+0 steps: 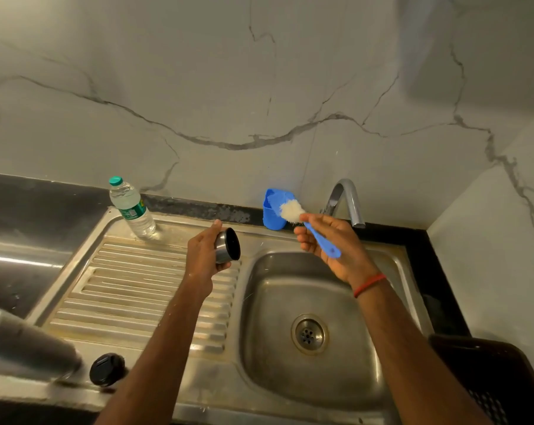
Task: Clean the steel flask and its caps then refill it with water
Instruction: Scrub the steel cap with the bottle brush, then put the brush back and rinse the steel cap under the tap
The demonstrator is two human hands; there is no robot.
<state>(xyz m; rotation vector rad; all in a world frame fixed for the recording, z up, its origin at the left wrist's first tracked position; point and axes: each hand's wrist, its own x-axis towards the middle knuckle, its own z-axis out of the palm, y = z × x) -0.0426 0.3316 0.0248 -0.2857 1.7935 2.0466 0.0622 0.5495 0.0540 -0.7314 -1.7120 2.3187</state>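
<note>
two hands work over a steel sink (274, 378). far left, at the bottom edge, the steel flask (23, 345) shows blurred and tilted, close to the camera. just beside it a black inner cap (107, 369) sits on the sink's front rim. at the back of the drainboard (121, 286) a plastic water bottle (131, 208) w/ green lid stands near the wall. the left hand (202, 256) is above the drainboard's right edge, fingers and thumb curled around the steel outer cap (227, 250), its dark open side facing right. a blue holder (273, 214) stands against the wall. the right hand (330, 240), palm up over the basin's back part, grips the blue handle of a brush (316, 233), white bristles pointing up-left. a curved tap (347, 200) is behind it. a red thread (369, 284) is on this wrist. bottom right corner: a dark basket (498, 378).
</note>
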